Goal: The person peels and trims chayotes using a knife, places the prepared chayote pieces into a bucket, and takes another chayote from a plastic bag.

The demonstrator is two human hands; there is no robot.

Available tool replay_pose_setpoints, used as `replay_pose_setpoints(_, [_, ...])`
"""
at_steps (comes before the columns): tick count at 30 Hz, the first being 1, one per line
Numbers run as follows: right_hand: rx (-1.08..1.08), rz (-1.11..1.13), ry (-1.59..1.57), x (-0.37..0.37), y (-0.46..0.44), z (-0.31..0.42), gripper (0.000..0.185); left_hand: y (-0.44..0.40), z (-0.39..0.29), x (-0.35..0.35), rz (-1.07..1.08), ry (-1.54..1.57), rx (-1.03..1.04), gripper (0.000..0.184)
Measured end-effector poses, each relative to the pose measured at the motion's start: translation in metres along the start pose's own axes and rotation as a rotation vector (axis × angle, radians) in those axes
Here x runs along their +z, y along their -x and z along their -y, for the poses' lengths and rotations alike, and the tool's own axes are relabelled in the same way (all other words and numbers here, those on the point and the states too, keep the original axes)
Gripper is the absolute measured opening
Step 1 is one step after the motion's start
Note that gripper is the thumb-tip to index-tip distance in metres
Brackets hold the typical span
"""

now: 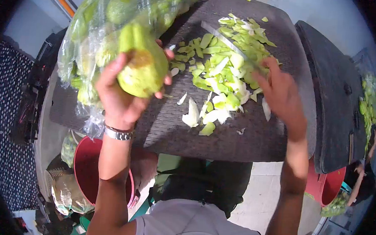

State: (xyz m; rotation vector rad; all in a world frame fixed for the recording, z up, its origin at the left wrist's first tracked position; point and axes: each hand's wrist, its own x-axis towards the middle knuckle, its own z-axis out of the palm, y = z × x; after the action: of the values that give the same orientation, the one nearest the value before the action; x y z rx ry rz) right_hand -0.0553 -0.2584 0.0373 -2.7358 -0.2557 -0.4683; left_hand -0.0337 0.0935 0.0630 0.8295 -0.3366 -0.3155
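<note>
Dark tabletop [224, 147]: peelings [229, 100] short of near edge. I log: left hand [123, 103] gripping chayote [141, 79], long axis fore-and-aft, grooved end away; right hand [283, 92] gripping knife [227, 41], tip far-left.

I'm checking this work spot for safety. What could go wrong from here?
The left hand holds a chayote in bare fingers while the right hand holds a knife; if the blade slips during cutting, it might nick them. The blade shows over loose peelings, which could hide it if it is set down there. The bulging plastic bag lies at the left side of the table; a bump might shift it.
</note>
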Motion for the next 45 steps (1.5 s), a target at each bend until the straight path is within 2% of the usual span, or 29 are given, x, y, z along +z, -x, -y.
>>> replay_pose_setpoints(1, [0.026, 0.081, -0.005, -0.009, 0.021, 0.010, 0.039, -0.006, -0.004, 0.002, 0.034, 0.041, 0.073, 0.074])
replay_pose_setpoints(2, [0.051, 0.162, -0.009, -0.017, 0.042, 0.021, 0.041, -0.012, -0.013, -0.004, 0.063, -0.026, 0.110, 0.080])
replay_pose_setpoints(3, [0.166, 0.341, -0.122, -0.029, 0.056, 0.036, 0.042, -0.014, -0.019, -0.002, 0.024, -0.023, 0.125, 0.080])
replay_pose_setpoints(5, [0.085, 0.496, 0.005, -0.018, 0.093, 0.039, 0.044, -0.026, -0.028, -0.006, 0.061, -0.018, 0.183, 0.073])
replay_pose_setpoints(8, [0.043, 0.518, -0.141, -0.003, 0.136, 0.045, 0.049, -0.036, -0.029, -0.014, 0.067, -0.101, 0.166, 0.068])
replay_pose_setpoints(10, [0.042, 0.448, -0.127, -0.009, 0.142, 0.055, 0.051, -0.041, -0.020, -0.020, 0.071, -0.075, 0.126, 0.064])
replay_pose_setpoints(11, [0.047, 0.461, -0.122, -0.010, 0.142, 0.057, 0.052, -0.042, -0.015, -0.022, 0.077, -0.064, 0.106, 0.062])
replay_pose_setpoints(12, [0.052, 0.475, -0.117, -0.010, 0.142, 0.059, 0.053, -0.042, -0.012, -0.023, 0.018, -0.178, 0.084, 0.069])
replay_pose_setpoints(14, [0.076, 0.602, -0.110, -0.007, 0.138, 0.060, 0.054, -0.047, -0.004, -0.028, -0.006, -0.216, 0.059, 0.066])
replay_pose_setpoints(17, [0.038, 0.631, 0.050, -0.003, 0.133, 0.070, 0.055, -0.055, 0.004, -0.030, -0.020, -0.201, 0.011, 0.060])
replay_pose_setpoints(19, [0.002, 0.598, 0.074, 0.000, 0.132, 0.066, 0.055, -0.060, 0.010, -0.035, 0.005, -0.145, -0.020, 0.052])
replay_pose_setpoints(23, [-0.049, 0.455, 0.075, 0.011, 0.127, 0.044, 0.053, -0.054, 0.018, -0.034, -0.033, -0.158, -0.060, 0.051])
replay_pose_setpoints(27, [-0.130, 0.419, 0.061, 0.008, 0.106, 0.039, 0.047, -0.053, 0.021, -0.042, -0.041, -0.233, -0.063, 0.060])
replay_pose_setpoints(30, [-0.108, 0.319, 0.008, 0.010, 0.100, 0.024, 0.041, -0.051, 0.023, -0.044, -0.056, -0.230, -0.065, 0.060])
replay_pose_setpoints(34, [0.068, 0.160, 0.085, 0.015, 0.082, 0.005, 0.035, -0.051, 0.024, -0.046, -0.050, -0.227, -0.079, 0.059])
replay_pose_setpoints(37, [-0.027, 0.038, 0.200, 0.026, 0.055, -0.006, 0.029, -0.050, 0.026, -0.041, -0.065, -0.228, -0.094, 0.058])
replay_pose_setpoints(40, [-0.202, -0.045, 0.276, 0.042, 0.008, -0.038, 0.034, -0.049, 0.029, -0.041, -0.083, -0.232, -0.123, 0.057])
replay_pose_setpoints(43, [-0.485, -0.388, 0.477, 0.061, -0.038, -0.065, 0.033, -0.049, 0.030, -0.043, -0.074, -0.227, -0.134, 0.057])
replay_pose_setpoints(45, [-0.427, -0.303, 0.262, 0.070, -0.073, -0.087, 0.034, -0.048, 0.029, -0.045, -0.072, -0.220, -0.133, 0.057])
